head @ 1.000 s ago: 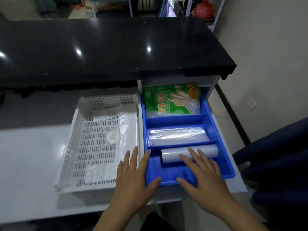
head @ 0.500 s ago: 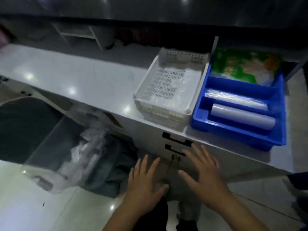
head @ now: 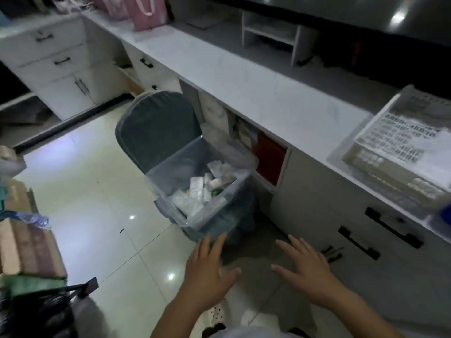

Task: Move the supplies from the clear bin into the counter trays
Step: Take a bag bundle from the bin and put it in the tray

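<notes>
A clear bin [head: 168,176] rests on a grey-cushioned chair [head: 156,125] in front of the counter. Inside it lie several white packets [head: 197,191] and a small green item [head: 216,191]. My left hand [head: 207,267] hovers open just below the bin's near corner, fingers spread, holding nothing. My right hand [head: 305,269] is open too, beside it to the right, in front of the drawers. The white perforated tray [head: 380,147] sits on the counter at the far right, with a sliver of the blue tray [head: 445,215] at the frame's edge.
The white counter [head: 256,93] runs from upper left to right, with drawers with black handles [head: 393,225] below it. A small white shelf unit [head: 271,35] and pink bags [head: 144,11] stand at the back. Cardboard boxes [head: 26,245] and a black bag [head: 36,315] crowd the left floor.
The view has swung left and down from the blue tray to the clear bin on the chair. Both hands have left the tray and now hover empty near the bin.
</notes>
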Action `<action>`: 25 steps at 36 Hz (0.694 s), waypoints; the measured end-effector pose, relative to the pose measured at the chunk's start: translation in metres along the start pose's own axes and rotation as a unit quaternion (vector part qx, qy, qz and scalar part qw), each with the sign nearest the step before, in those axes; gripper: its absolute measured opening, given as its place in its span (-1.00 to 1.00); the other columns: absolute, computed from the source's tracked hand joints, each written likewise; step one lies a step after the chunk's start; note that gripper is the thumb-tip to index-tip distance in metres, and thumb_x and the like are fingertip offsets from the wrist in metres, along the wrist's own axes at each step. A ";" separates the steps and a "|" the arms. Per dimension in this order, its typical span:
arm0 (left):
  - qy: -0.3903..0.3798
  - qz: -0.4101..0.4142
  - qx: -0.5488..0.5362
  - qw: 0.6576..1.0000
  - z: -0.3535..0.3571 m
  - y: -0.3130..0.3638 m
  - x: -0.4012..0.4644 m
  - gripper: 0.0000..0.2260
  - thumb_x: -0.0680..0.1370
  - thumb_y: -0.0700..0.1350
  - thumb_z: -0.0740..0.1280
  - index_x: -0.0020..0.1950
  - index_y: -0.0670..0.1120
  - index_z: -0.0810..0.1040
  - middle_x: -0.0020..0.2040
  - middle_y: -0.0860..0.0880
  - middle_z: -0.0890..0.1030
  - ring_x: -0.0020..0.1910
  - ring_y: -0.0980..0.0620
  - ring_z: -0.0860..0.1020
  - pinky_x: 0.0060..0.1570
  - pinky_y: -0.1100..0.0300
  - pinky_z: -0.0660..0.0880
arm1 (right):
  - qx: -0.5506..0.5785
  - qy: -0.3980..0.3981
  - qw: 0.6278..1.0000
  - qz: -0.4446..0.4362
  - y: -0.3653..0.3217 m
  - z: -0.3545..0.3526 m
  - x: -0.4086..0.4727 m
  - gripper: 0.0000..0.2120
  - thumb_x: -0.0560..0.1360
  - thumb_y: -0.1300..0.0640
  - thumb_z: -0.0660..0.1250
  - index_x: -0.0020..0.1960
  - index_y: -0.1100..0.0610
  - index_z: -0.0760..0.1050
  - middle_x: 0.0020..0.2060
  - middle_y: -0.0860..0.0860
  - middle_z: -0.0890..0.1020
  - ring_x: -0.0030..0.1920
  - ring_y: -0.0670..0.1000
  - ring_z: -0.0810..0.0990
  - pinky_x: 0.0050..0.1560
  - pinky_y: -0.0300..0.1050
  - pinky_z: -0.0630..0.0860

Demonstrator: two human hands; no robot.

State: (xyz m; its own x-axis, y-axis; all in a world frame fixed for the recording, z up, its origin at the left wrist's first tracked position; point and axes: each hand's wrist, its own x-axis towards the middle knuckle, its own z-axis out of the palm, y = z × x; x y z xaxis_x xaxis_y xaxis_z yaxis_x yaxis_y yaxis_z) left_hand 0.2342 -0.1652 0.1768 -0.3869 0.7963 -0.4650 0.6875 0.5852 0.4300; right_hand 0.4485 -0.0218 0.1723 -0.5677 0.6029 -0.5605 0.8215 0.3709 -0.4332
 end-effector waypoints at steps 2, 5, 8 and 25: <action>0.016 -0.024 -0.013 1.000 -0.013 -0.037 -0.001 -0.21 0.48 0.38 0.20 0.58 0.24 -0.14 0.63 0.04 -0.14 0.59 -0.03 -0.10 0.53 -0.02 0.01 | -0.003 0.015 1.000 -0.007 -0.028 0.007 0.019 -0.32 0.50 -0.45 0.08 0.55 -0.29 0.03 0.61 -0.12 -0.03 0.59 -0.02 -0.12 0.51 0.15 -0.01; 0.015 -0.059 -0.019 0.998 -0.027 -0.081 0.003 -0.21 0.49 0.38 0.20 0.58 0.22 -0.12 0.63 0.02 -0.12 0.59 -0.05 -0.07 0.51 0.00 0.02 | -0.001 0.025 1.000 -0.011 -0.068 0.015 0.040 -0.32 0.50 -0.43 0.09 0.55 -0.27 0.04 0.61 -0.12 -0.02 0.59 -0.02 -0.10 0.51 0.15 0.00; -0.013 -0.085 -0.031 0.996 -0.036 -0.111 0.010 -0.21 0.49 0.37 0.20 0.59 0.21 -0.11 0.63 0.00 -0.14 0.59 -0.08 -0.08 0.51 -0.02 0.02 | -0.002 0.008 1.000 -0.015 -0.095 0.020 0.053 -0.32 0.50 -0.43 0.10 0.55 -0.27 0.04 0.61 -0.12 -0.02 0.59 -0.01 -0.12 0.51 0.18 -0.01; -0.096 -0.121 -0.028 0.988 -0.097 -0.150 0.135 -0.23 0.48 0.37 0.20 0.58 0.24 -0.10 0.62 0.04 -0.13 0.59 -0.02 -0.09 0.52 0.00 -0.02 | -0.025 -0.039 0.999 0.005 -0.138 -0.020 0.225 -0.29 0.51 -0.38 0.15 0.57 -0.19 0.04 0.61 -0.03 0.02 0.59 0.07 -0.05 0.53 0.20 0.00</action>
State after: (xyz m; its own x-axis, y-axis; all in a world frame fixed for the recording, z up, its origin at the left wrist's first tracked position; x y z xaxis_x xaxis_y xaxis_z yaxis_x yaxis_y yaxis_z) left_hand 0.0194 -0.1308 0.1246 -0.4087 0.5911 -0.6954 0.5523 0.7667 0.3272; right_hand 0.2086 0.0767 0.1205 -0.5605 0.5509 -0.6184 0.8275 0.4018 -0.3921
